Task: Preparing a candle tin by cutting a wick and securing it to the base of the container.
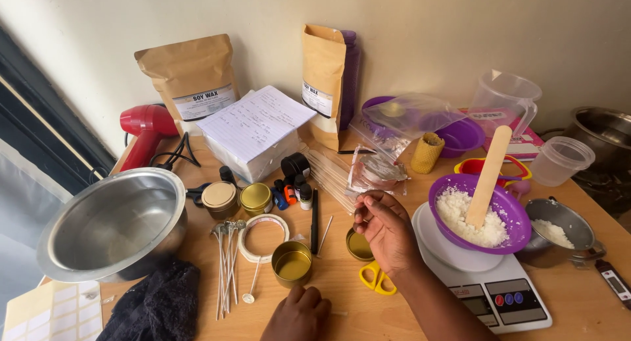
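Note:
My right hand (pixel 384 229) hovers over a small open gold tin (pixel 357 247), thumb and fingertips pinched together; nothing shows between them. My left hand (pixel 299 315) rests as a loose fist on the wooden table's near edge, just below a second open gold tin (pixel 292 263). A single loose wick (pixel 325 232) lies between the two tins, beside a black pen (pixel 315 219). Yellow scissors (pixel 378 278) lie partly under my right wrist. A bundle of metal-based wicks (pixel 227 262) and a tape roll (pixel 263 238) lie left of the tins.
A white scale (pixel 486 295) carries a purple bowl (pixel 519 223) of wax flakes with a wooden spatula (pixel 490 173). Small steel pot (pixel 555 232) and thermometer (pixel 614 282) to the right. Big steel bowl (pixel 112 223), red heat gun (pixel 148 127), paper bags (pixel 194 75), notebook (pixel 253 124), jug (pixel 509 98) behind.

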